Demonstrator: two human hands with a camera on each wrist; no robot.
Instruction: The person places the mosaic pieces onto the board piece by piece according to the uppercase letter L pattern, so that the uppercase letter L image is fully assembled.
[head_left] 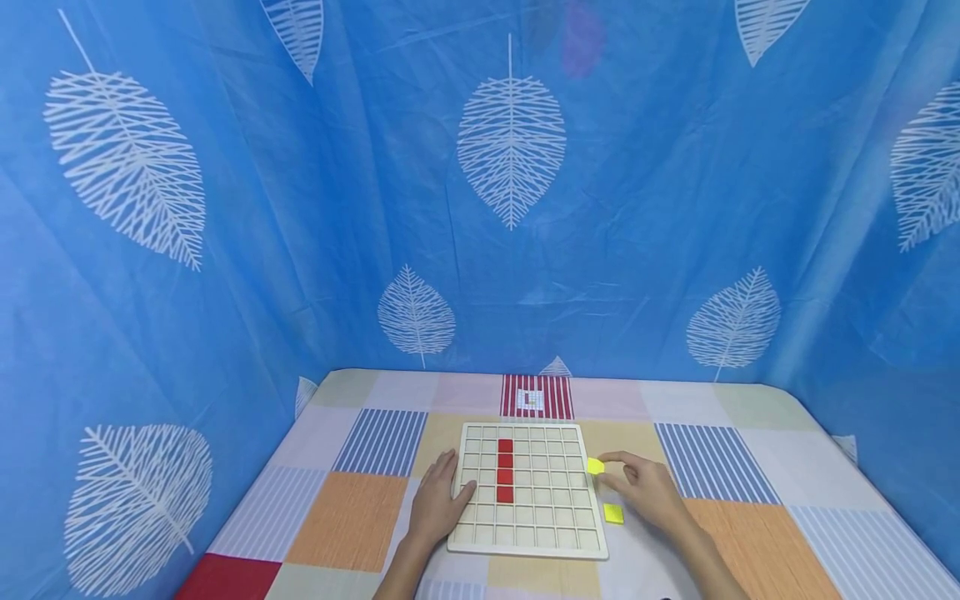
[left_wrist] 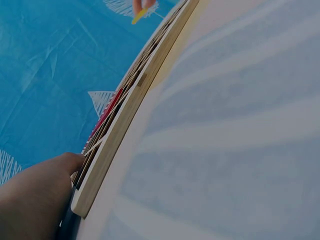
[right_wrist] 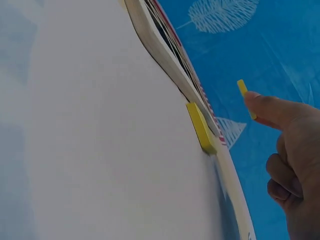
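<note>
A cream grid board (head_left: 536, 517) lies on the table, with several red square tiles (head_left: 505, 477) lined up in one column. My left hand (head_left: 438, 500) rests along the board's left edge, fingers extended and thumb over the grid. In the left wrist view the thumb (left_wrist: 70, 162) touches the rim. Between thumb and index finger, my right hand (head_left: 648, 492) pinches a yellow tile (head_left: 596, 466) by the board's right edge. The right wrist view shows this tile (right_wrist: 243, 89) held up above the tabletop. A second yellow tile (head_left: 613, 513) lies beside the board's right side.
Behind the board lies a small white card (head_left: 530, 400) printed with a grid and coloured marks. A patchwork cloth (head_left: 348, 521) covers the table. Blue curtains (head_left: 622, 183) with white leaves hang at the back and both sides.
</note>
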